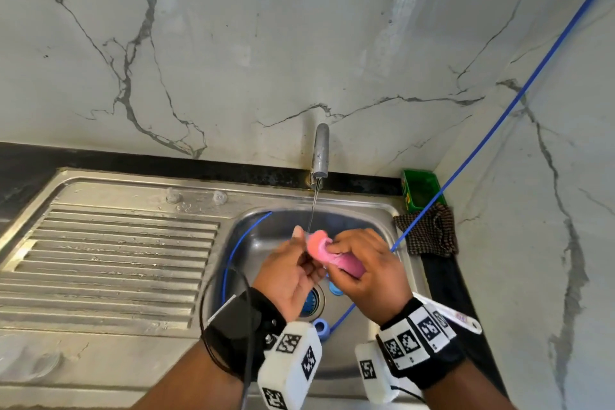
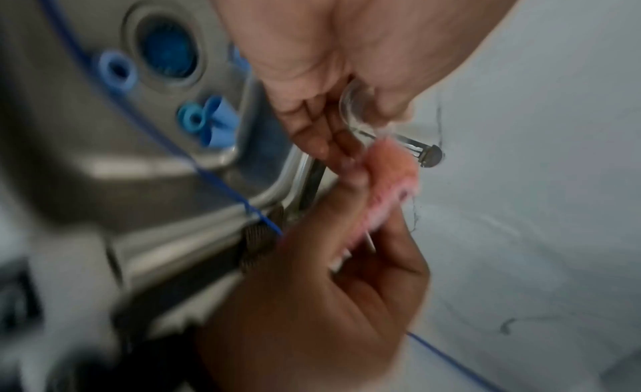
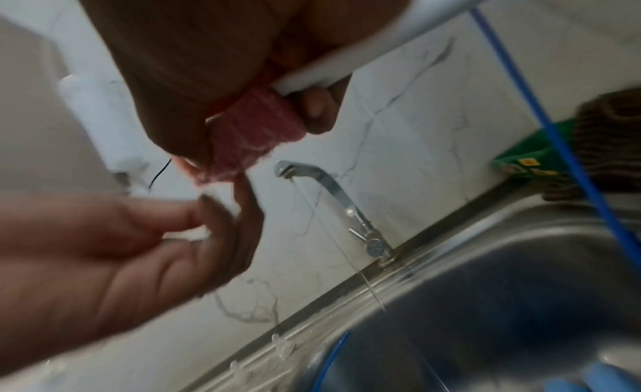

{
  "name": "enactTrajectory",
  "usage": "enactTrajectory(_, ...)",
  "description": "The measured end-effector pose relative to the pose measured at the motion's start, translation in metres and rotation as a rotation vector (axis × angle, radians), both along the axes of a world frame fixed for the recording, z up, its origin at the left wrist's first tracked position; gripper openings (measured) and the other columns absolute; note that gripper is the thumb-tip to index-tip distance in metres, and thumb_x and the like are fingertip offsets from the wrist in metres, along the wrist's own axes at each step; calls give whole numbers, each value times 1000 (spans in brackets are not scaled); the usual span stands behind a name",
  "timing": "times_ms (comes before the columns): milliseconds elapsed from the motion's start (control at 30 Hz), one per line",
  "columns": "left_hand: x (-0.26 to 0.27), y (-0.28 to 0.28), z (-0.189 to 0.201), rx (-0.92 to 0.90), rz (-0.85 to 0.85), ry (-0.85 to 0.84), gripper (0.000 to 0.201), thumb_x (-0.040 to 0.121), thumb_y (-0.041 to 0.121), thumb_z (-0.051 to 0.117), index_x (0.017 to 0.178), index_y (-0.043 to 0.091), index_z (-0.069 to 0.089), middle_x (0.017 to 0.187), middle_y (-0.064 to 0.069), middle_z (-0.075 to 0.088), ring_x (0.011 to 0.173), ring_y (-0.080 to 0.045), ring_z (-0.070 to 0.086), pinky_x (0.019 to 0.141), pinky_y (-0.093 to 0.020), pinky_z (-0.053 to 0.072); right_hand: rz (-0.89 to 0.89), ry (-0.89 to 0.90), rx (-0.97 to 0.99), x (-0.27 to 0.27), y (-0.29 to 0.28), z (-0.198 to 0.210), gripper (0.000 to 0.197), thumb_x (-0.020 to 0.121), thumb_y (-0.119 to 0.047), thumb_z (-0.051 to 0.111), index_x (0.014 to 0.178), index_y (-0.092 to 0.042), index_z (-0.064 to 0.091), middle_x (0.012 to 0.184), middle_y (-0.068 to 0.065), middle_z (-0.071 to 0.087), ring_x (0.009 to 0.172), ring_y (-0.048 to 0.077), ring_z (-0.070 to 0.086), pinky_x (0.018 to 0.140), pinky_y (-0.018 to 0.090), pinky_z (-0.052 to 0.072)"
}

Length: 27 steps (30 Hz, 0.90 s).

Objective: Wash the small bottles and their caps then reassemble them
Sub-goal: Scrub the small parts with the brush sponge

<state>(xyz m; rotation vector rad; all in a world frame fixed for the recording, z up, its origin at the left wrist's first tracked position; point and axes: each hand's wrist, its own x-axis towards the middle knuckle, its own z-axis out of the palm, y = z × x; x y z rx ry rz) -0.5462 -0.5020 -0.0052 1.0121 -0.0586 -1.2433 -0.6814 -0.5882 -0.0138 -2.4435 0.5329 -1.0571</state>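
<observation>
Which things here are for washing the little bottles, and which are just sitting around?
For the job:
small clear bottle in the left hand
pink scrubber in the right hand
blue caps in the sink
running tap

Just lying about:
green box
checked cloth
blue cord

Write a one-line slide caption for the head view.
Both hands scrub a clear bottle with a pink scrubber under the running tap.
</observation>
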Motion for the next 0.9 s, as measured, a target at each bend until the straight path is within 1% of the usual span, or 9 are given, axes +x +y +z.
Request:
enactTrajectory(100, 9, 7, -3, 29, -99, -387, 25, 98, 21, 61, 97, -5, 62, 84, -12, 73, 80, -18, 71, 66, -24, 55, -109, -73, 89, -18, -8, -3, 22, 77, -26, 74, 97, -24, 65, 99, -10, 67, 92, 14, 64, 80, 28, 51)
enactTrajectory(200, 11, 11, 3, 59, -152, -668, 31, 89, 19, 75, 94, -9, 63, 82, -11, 77, 81, -20, 76, 65, -25, 58, -158, -72, 152, -23, -9, 2, 21, 76, -21, 77, 94, -19, 69, 98, -14, 66, 91, 5, 63, 79, 22, 50)
enactTrajectory(300, 6, 10, 9, 110, -229, -890, 29, 83, 18, 82, 84, 2, 58, 72, -6, 75, 70, -17, 76, 63, -33, 62, -131, -94, 204, -15, -7, 14, 23, 77, -24, 80, 97, -23, 69, 99, -15, 67, 91, 6, 65, 78, 22, 52)
enactTrajectory(433, 7, 10, 6, 172, -300, -1236, 48, 71, 26, 88, 99, 20, 50, 81, 6, 68, 71, -4, 68, 64, -20, 55, 46, 22, 157, -3, 1, 19, 23, 79, -33, 74, 99, -22, 70, 97, -13, 67, 90, 8, 63, 77, 25, 52)
enactTrajectory(500, 11, 11, 0, 98, -288, -1155, 55, 71, 21, 90, 107, 23, 48, 83, 5, 73, 74, -4, 70, 72, -26, 58, 16, 75, 183, -6, 1, 14, 24, 78, -35, 73, 98, -21, 71, 95, -14, 67, 88, 6, 62, 74, 27, 52)
enactTrajectory(600, 16, 15, -8, 71, -295, -1033, 48, 70, 15, 91, 101, 21, 56, 83, 3, 77, 77, -9, 74, 78, -29, 59, -66, 65, 326, -16, 1, 9, 19, 79, -32, 76, 97, -31, 69, 94, -16, 69, 84, 7, 65, 68, 28, 54)
enactTrajectory(767, 9, 17, -13, -38, -261, -739, 29, 74, 10, 85, 91, 4, 63, 80, -11, 76, 70, -27, 73, 64, -35, 55, -149, 75, 334, -12, 7, 11, 17, 80, -39, 75, 94, -36, 66, 88, -15, 69, 78, 4, 65, 63, 11, 46)
enactTrajectory(833, 9, 17, -12, -103, -225, -622, 30, 76, 14, 80, 95, -3, 63, 77, -12, 74, 68, -25, 70, 64, -32, 56, -139, 19, 378, -8, 11, 12, 19, 81, -36, 79, 93, -38, 64, 87, -14, 69, 76, 6, 65, 61, 12, 46)
enactTrajectory(900, 11, 16, -12, -165, -233, -539, 23, 85, 5, 71, 103, -7, 64, 80, -13, 74, 71, -21, 69, 67, -29, 57, -139, -44, 426, -6, 10, 13, 19, 81, -40, 78, 93, -37, 64, 89, -14, 70, 76, 10, 66, 62, 19, 51)
